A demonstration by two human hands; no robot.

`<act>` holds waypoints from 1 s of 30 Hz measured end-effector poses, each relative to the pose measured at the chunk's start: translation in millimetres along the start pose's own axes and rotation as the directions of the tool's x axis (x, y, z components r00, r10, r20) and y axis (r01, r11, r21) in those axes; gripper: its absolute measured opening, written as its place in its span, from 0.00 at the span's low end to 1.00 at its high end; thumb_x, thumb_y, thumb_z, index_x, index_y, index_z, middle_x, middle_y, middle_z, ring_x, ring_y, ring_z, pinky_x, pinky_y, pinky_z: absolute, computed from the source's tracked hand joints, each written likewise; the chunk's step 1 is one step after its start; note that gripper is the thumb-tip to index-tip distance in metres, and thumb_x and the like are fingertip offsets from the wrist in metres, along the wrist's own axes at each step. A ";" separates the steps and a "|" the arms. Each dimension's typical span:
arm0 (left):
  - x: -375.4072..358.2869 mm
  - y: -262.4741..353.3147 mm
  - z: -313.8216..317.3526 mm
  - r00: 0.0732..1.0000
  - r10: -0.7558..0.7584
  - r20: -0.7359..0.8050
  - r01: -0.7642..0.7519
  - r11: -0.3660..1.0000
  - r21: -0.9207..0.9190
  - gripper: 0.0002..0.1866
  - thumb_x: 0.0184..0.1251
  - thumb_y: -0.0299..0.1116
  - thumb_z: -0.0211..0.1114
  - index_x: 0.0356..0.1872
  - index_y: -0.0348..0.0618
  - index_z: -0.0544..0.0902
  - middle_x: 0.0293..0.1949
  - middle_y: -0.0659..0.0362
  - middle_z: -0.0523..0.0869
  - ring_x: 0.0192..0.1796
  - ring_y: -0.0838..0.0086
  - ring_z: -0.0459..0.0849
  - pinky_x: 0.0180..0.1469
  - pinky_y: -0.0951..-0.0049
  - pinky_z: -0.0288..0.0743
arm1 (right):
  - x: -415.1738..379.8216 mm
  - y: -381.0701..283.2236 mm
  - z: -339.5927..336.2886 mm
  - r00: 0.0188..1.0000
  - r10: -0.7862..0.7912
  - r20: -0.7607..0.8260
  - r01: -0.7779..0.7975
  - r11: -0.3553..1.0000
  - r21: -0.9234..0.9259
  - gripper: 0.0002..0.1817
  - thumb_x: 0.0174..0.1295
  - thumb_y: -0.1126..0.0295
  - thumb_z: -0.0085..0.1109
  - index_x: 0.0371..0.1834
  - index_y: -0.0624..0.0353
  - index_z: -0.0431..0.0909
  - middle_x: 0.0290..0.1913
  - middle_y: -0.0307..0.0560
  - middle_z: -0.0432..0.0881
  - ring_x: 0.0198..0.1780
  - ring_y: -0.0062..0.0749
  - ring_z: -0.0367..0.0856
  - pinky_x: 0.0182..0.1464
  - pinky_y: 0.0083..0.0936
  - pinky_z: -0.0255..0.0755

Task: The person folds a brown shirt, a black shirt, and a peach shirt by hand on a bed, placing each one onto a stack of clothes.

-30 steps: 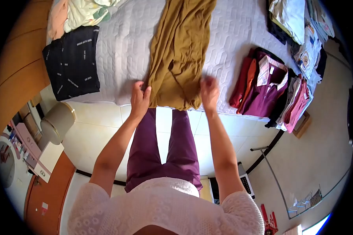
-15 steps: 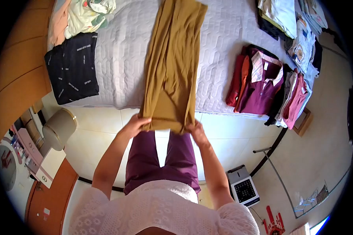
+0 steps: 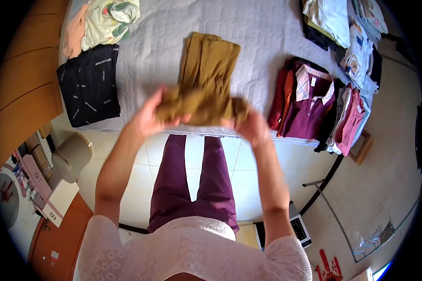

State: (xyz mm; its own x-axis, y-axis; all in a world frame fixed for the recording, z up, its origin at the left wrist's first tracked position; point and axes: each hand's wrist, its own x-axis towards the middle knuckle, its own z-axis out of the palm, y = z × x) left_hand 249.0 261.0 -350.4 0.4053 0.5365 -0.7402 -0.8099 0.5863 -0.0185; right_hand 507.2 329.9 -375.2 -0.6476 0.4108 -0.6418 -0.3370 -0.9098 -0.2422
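A long mustard-brown garment (image 3: 210, 63) lies on the bed with its far part flat. Its near end is raised in a bunched, motion-blurred fold above the bed's front edge. My left hand (image 3: 151, 116) grips the left side of that fold, fingers closed round the cloth. On the opposite side my right hand (image 3: 253, 126) holds the fold, thumb pointing inward and somewhat smeared by motion.
A folded black garment (image 3: 90, 86) and a pale printed garment (image 3: 105, 23) lie at the bed's left. Folded clothes, including a maroon collared shirt (image 3: 310, 105), line the right side. The quilted bed cover (image 3: 150, 56) spreads between them. A bin (image 3: 71, 157) stands on the floor at left.
Both hands have moved forward and apart, carrying the near end of the brown garment up over the bed. Its far end has come nearer, and the visible length is shorter.
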 end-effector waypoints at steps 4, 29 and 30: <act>31.7 50.9 6.6 0.985 0.171 -0.004 -0.157 0.917 0.367 0.32 0.57 0.58 0.46 0.53 0.41 0.63 0.47 0.50 0.73 0.49 0.60 0.73 0.42 0.67 0.72 | 37.6 -52.9 -10.9 0.950 -0.164 -0.266 0.129 0.981 -0.146 0.33 0.59 0.47 0.37 0.49 0.73 0.61 0.51 0.63 0.66 0.52 0.49 0.67 0.51 0.39 0.65; 78.5 -65.7 -58.8 0.839 0.537 -0.090 -0.219 0.485 0.847 0.20 0.48 0.28 0.63 0.45 0.37 0.72 0.40 0.57 0.77 0.41 0.73 0.75 0.46 0.75 0.67 | 20.4 85.9 -103.6 0.830 -0.453 -0.326 0.025 0.614 -0.789 0.13 0.50 0.65 0.56 0.34 0.64 0.75 0.31 0.40 0.77 0.32 0.22 0.70 0.37 0.24 0.68; 78.6 -70.4 -70.1 0.814 0.577 -0.074 -0.258 0.473 0.843 0.24 0.49 0.29 0.63 0.49 0.36 0.67 0.43 0.56 0.75 0.44 0.73 0.73 0.48 0.75 0.65 | 32.0 108.4 -125.0 0.843 -0.471 -0.261 0.166 0.688 -0.707 0.16 0.51 0.64 0.55 0.39 0.63 0.72 0.32 0.46 0.78 0.33 0.30 0.74 0.38 0.28 0.68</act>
State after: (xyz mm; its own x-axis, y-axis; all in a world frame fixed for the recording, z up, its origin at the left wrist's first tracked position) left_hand 308.2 219.3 -454.3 -0.1690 0.7294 -0.6629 -0.1303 0.6501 0.7486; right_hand 535.5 237.0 -512.9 -0.2086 0.7595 -0.6161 0.1438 -0.5993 -0.7875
